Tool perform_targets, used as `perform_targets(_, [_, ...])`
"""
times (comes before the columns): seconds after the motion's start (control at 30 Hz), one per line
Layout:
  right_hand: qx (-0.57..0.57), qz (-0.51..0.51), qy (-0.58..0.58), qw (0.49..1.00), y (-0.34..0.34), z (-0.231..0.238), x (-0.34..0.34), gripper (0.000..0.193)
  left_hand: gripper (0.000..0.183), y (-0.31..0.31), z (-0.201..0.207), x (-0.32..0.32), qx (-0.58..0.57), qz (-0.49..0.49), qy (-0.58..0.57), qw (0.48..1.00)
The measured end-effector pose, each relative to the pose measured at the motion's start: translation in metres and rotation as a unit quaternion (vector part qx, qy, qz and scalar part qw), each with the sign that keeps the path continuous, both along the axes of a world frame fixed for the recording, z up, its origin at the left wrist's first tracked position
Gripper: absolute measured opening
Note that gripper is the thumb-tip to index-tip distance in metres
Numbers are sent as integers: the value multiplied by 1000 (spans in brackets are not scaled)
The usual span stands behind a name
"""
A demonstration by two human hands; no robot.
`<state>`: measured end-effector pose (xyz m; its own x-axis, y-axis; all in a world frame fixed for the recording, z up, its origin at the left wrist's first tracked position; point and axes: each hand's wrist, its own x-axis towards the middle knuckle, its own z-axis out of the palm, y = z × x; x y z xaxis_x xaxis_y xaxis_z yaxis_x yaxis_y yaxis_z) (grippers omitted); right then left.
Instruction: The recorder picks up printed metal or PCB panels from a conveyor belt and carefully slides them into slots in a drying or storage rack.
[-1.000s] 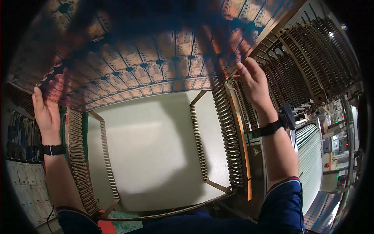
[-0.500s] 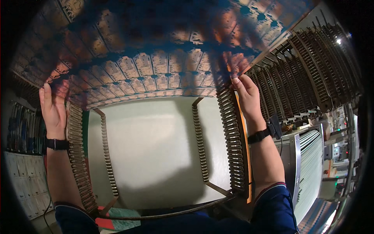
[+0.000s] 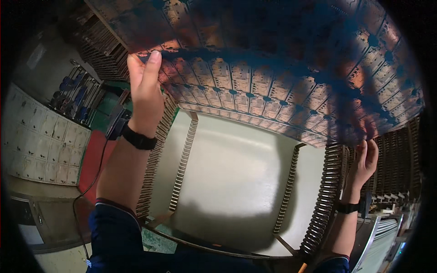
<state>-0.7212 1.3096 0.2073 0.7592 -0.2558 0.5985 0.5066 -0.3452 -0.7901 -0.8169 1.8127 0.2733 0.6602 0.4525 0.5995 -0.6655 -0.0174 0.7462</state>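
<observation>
A large circuit board panel [image 3: 236, 84], copper-coloured with blue film-like areas and repeated rectangular patterns, spans the upper part of the view. My left hand [image 3: 148, 88] grips its left edge, thumb on the near side. At the right edge, my right hand [image 3: 364, 164] pinches the panel between thumb and fingers; the fingers partly show through or behind it. Below the panel stands a slotted rack with a coiled-looking right side rail [image 3: 325, 195] and a similar left rail [image 3: 157, 159]. The panel's near edge lies above the rack's far part; contact with the slots cannot be made out.
Inside the rack frame is a pale flat surface [image 3: 227, 173] with two thinner notched bars [image 3: 287, 189]. More slotted racks [image 3: 396, 159] stand at the right. White lockers [image 3: 41, 136] line the left, near a red floor strip [image 3: 93, 157]. A cable [image 3: 86, 195] hangs by my left arm.
The view has turned and tilted, so rack, panel and hands appear farther right and slanted, with more lockers showing. Both hands still hold the panel's edges.
</observation>
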Motion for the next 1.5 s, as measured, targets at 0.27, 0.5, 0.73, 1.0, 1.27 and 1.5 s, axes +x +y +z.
perform_targets(0.27, [-177,-13,-27,984,10,14,-14,21,22,7,-20,0,5,78,60,995])
perform_targets(0.5, [-51,77,22,996,13,10,-10,31,36,17,-26,-1,48,36,82,995])
perform_targets(0.73, [1,115,247,962,-30,36,-21,33,66,42,-32,-19,213,-21,274,937])
perform_targets(1.0, [215,255,443,832,-25,8,-70,36,77,24,-47,-41,306,46,413,856])
perform_targets(1.27, [47,211,218,952,-43,44,-111,44,53,-3,-5,-83,253,148,234,927])
perform_targets(1.5, [36,177,164,970,-56,64,-171,70,50,-10,-10,-112,-37,16,101,994])
